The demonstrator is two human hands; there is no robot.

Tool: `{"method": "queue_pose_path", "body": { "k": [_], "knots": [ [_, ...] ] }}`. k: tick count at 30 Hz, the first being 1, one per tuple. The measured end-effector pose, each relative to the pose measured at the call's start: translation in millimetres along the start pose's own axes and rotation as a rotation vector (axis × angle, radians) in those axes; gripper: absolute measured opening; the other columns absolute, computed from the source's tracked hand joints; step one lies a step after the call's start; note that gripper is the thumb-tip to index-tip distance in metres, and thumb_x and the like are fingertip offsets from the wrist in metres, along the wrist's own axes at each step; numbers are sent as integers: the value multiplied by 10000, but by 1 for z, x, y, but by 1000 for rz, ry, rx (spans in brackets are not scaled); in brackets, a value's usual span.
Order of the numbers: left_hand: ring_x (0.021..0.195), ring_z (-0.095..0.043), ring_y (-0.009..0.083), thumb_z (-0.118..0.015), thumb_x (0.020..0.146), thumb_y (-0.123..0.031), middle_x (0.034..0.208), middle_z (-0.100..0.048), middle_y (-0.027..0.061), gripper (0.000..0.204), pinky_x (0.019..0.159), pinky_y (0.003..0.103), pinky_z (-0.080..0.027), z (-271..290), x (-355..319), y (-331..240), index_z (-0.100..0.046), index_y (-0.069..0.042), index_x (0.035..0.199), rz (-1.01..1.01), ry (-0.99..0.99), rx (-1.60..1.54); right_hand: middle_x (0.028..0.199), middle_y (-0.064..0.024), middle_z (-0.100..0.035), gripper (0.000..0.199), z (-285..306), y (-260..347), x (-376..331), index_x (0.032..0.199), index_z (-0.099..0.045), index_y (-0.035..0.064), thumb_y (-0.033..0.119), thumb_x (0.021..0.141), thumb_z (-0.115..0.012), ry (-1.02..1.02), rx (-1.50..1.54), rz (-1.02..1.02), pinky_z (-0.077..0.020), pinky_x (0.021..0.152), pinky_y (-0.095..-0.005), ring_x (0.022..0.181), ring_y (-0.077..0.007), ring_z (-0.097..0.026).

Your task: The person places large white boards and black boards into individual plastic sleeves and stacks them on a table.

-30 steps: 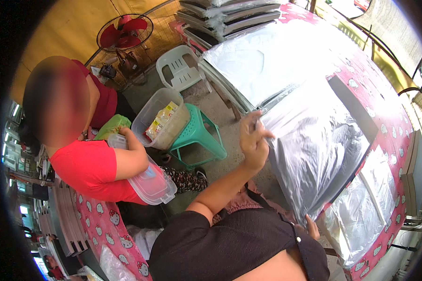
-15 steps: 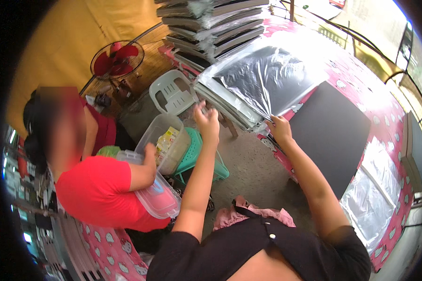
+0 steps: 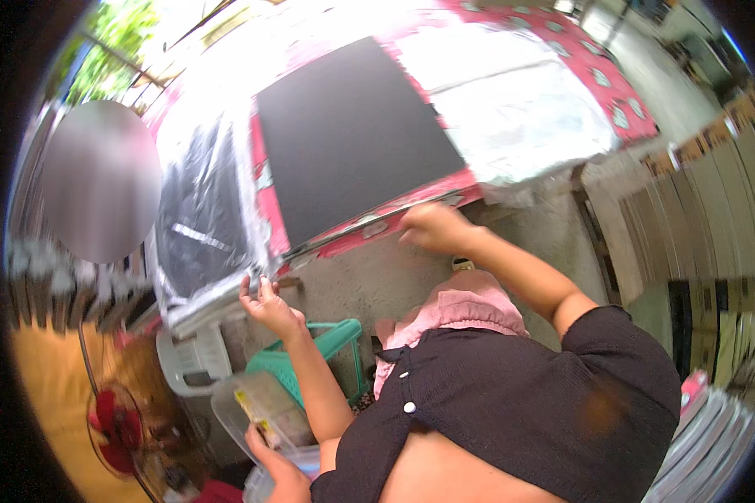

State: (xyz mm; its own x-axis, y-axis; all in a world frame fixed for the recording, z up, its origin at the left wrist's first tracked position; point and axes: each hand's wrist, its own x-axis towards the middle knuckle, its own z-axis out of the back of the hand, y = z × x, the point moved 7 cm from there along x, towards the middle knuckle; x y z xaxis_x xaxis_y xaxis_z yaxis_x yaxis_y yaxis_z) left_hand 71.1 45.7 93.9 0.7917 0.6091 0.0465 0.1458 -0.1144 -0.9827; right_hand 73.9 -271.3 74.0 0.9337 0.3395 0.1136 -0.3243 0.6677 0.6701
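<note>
My left hand (image 3: 273, 308) is raised beside the near corner of a stack of dark boards in clear plastic (image 3: 205, 193). Its fingers are spread, and nothing can be made out in them. My right hand (image 3: 436, 228) hangs just in front of the table's near edge, smeared by motion, its fingers seemingly curled. Closest to it, a bare black board (image 3: 352, 134) lies flat on the pink patterned tablecloth (image 3: 267, 178). Right of that board, clear plastic sleeves (image 3: 520, 109) lie flat, bright with glare.
Below my left arm stand a green plastic stool (image 3: 335, 331) and a clear bin (image 3: 260, 402), with a co-worker's hand (image 3: 277, 461) at it. A pale plastic chair (image 3: 195, 360) and a red fan (image 3: 116, 427) are at the left. Stacked boards (image 3: 688, 201) stand at the right.
My view has swung to the right. My right hand has let go of the gathered plastic at the wrapped stack's corner and moved right, past the black board. My left hand is nearer that corner.
</note>
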Motion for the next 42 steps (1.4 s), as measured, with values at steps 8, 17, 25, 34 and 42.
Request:
{"method": "queue_pose_path", "body": {
  "k": [8,17,25,34,42],
  "knots": [
    [915,-497,121,-553,791,-66,1169,-423,54,276,735,252,-418,-216,-92,21,-498,-50,1061,-23,821,103,788,-152,-565,122,144,-137,-98,788,-578,29,112,700,-592,-459,-358,-318,-431,722,-395,797,-313,-545],
    [1182,-278,308,-692,630,-133,1305,-212,167,742,960,420,-278,-366,-205,14,-285,-97,1250,-714,1148,491,1076,-127,-546,448,245,-256,-77,1135,-461,-81,254,842,-515,-514,773,-563,-389,832,-278,995,-166,-494],
    [1049,-388,256,-698,598,-118,1171,-296,157,777,822,367,-385,-453,-222,40,-243,-45,1223,-340,1107,273,1086,-119,-528,482,252,-246,-35,1153,-456,-32,303,819,-545,-18,901,-539,-381,844,-279,1002,-174,-487],
    [632,-551,103,-570,755,-32,707,-590,65,127,532,198,-422,-462,-207,56,-556,5,876,-34,1046,-10,924,-161,-598,607,259,-174,-39,1084,-492,-83,307,667,-699,-265,-20,-159,-445,717,-267,826,-220,-571],
    [1033,-483,179,-640,677,-224,1078,-555,25,413,935,334,-301,-363,-260,46,-557,-133,1071,-1330,1302,909,798,-26,-610,244,359,-311,-26,898,-616,6,186,734,-630,-470,625,-461,-447,614,-242,668,-95,-554]
  ]
}}
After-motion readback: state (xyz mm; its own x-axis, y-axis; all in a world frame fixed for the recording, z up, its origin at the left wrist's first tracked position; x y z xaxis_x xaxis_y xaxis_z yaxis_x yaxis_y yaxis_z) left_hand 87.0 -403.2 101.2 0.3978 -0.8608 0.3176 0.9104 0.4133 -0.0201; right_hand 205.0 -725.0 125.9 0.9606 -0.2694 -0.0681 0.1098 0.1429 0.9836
